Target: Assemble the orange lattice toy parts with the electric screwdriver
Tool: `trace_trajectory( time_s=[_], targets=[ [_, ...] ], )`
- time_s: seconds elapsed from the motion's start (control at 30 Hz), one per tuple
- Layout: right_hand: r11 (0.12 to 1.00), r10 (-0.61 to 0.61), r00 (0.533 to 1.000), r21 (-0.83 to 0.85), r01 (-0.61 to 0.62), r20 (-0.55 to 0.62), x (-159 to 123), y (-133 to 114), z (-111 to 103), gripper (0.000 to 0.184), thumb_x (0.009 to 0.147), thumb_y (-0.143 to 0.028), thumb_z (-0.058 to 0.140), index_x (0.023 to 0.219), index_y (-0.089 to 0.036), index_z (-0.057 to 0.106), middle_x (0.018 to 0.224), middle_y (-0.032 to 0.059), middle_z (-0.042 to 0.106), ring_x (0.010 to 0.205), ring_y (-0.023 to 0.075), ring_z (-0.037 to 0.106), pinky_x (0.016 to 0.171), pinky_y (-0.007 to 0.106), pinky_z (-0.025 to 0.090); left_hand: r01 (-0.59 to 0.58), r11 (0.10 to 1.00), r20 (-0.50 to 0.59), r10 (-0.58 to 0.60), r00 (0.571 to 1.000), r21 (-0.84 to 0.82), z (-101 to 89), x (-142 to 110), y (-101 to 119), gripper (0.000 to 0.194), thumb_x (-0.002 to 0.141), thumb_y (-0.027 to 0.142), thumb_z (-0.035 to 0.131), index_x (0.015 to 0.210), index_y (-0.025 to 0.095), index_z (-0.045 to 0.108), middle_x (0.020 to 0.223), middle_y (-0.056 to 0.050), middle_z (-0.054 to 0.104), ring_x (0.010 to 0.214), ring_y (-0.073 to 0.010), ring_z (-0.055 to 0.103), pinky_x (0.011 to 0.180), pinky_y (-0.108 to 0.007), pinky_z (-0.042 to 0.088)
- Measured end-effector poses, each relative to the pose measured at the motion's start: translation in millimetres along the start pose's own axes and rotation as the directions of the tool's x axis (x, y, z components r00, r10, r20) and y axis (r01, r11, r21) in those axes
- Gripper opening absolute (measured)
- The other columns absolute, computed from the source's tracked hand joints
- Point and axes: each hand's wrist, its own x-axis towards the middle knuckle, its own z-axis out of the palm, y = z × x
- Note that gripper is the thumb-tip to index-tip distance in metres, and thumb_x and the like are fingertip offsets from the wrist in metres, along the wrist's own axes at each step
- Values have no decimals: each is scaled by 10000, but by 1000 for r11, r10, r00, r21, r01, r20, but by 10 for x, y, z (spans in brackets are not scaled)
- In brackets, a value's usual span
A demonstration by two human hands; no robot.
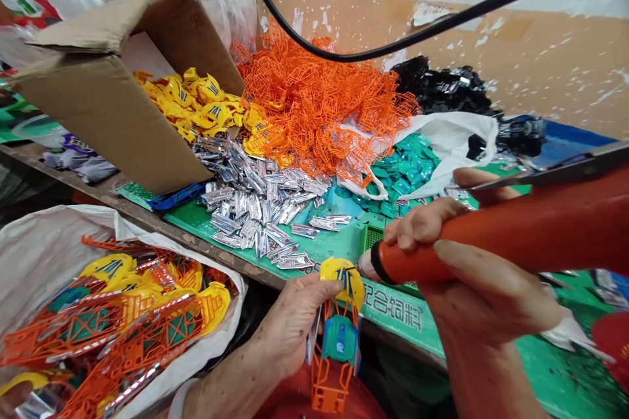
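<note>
My left hand (297, 314) pinches a toy vehicle body (339, 334) near the front edge of the bench. It has a yellow front cover (343, 280), an orange lattice frame and a teal middle piece. Wrapped around an orange power screwdriver (491, 236) is my right hand (472, 268). The tool's tip (366, 264) meets or nearly meets the right side of the yellow cover; exact contact I cannot tell. Behind the toy lie many silver strips (268, 209). A small green basket (372, 239) sits partly hidden behind the screwdriver.
A tilted cardboard box (108, 118) spills yellow covers (206, 105). Orange frames (314, 98) are heaped behind, beside teal pieces (410, 167) in a white bag and black parts (437, 88). A white sack (230, 314) holds assembled toys at left. A black cable (344, 55) hangs across.
</note>
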Motion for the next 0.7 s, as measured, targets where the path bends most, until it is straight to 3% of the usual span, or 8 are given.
trace_trajectory(
  time_s=[0.27,0.5,0.7],
  targets=[
    [1000,-6,1000,15,6,0,-68,51,-3,319,701,-64,647,940,-275,631,688,-44,617,606,130,592,637,326,527,-34,995,-40,37,998,90,16,-7,-13,213,678,273,727,771,81,719,666,-79,707,519,-117,587,486,-199,443],
    [998,57,998,-23,-57,-7,-119,73,-10,473,678,-96,683,1097,-280,566,687,-58,623,593,136,592,627,331,523,-54,995,-37,58,998,89,0,-13,-53,196,663,266,743,736,86,708,660,-69,694,540,-116,582,505,-199,433],
    [998,55,998,-43,-56,-11,-171,105,-24,469,658,-123,700,1080,-258,546,674,-62,632,582,150,594,639,354,507,-58,996,-35,60,998,68,4,-31,-68,198,658,257,758,747,85,718,680,-78,700,572,-126,597,528,-204,436]
  ],
)
